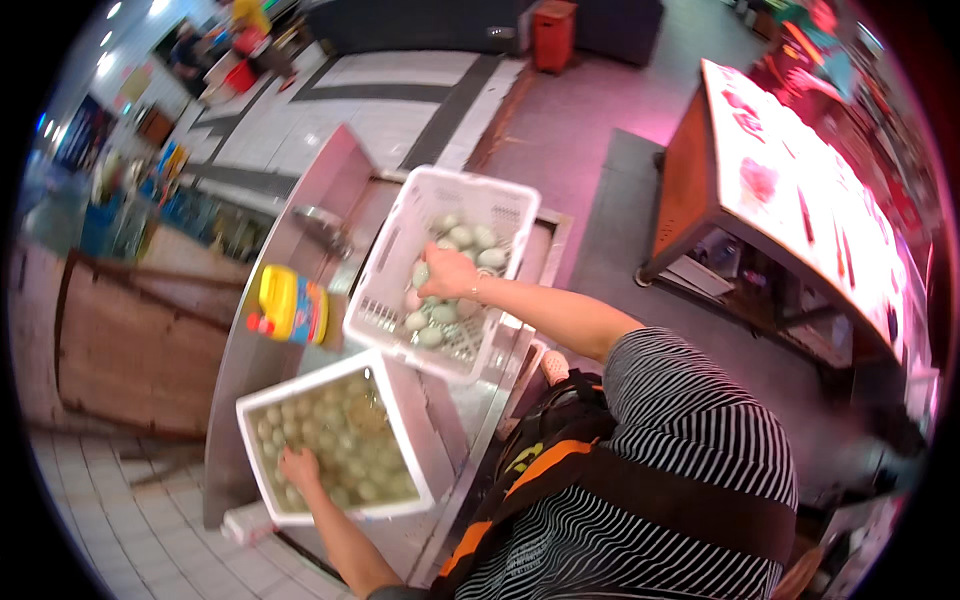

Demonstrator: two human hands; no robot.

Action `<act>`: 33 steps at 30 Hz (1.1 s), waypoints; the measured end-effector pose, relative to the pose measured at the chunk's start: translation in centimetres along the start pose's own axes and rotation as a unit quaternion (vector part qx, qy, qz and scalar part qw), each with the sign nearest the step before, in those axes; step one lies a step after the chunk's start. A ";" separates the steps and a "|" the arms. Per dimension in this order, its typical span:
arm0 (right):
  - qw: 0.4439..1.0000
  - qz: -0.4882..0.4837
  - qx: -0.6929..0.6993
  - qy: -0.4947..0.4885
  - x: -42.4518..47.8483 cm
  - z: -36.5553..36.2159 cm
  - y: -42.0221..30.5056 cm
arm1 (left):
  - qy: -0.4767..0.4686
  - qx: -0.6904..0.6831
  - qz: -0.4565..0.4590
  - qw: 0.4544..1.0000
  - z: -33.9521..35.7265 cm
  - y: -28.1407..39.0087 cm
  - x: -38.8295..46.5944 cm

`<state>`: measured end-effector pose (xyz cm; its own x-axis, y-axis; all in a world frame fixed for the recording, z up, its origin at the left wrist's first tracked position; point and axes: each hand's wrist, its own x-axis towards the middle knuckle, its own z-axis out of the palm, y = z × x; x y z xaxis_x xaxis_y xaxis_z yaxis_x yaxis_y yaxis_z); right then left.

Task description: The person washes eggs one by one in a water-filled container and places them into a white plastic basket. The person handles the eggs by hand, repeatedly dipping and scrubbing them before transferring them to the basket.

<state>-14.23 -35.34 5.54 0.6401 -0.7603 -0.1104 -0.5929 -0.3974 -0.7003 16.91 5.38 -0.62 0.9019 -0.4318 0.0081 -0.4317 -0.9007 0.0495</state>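
My right hand [448,274] reaches into a white slotted plastic crate [381,217], its fingers around a pale green egg [421,276]. Several whitish to greenish eggs [462,237] lie on the crate's bottom around the hand. At the lower left, my left hand [300,469] dips its fingertips into a white foam box [409,431] filled with cloudy water. Many pale eggs [330,427] sit under that water. Whether the left fingers hold an egg is hidden by the water and the hand.
Both containers rest on a metal sink counter [457,420]. A yellow jug with a red cap [289,306] and a faucet [324,227] are along its back. A brightly lit meat table [795,187] stands right, with a person [806,64] behind it. A red bin [553,36] is farther off.
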 end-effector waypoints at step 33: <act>0.927 -0.098 -0.357 -0.056 10.7 2.7 9.9 | -0.134 0.112 0.092 0.980 -4.1 9.1 -9.3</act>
<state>-11.97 -46.04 -4.48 0.7926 -0.5956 -0.1302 -0.6068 -0.7914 -0.0736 4.63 1.43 3.85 0.7852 -0.5581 -0.2683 -0.6061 -0.7815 -0.1483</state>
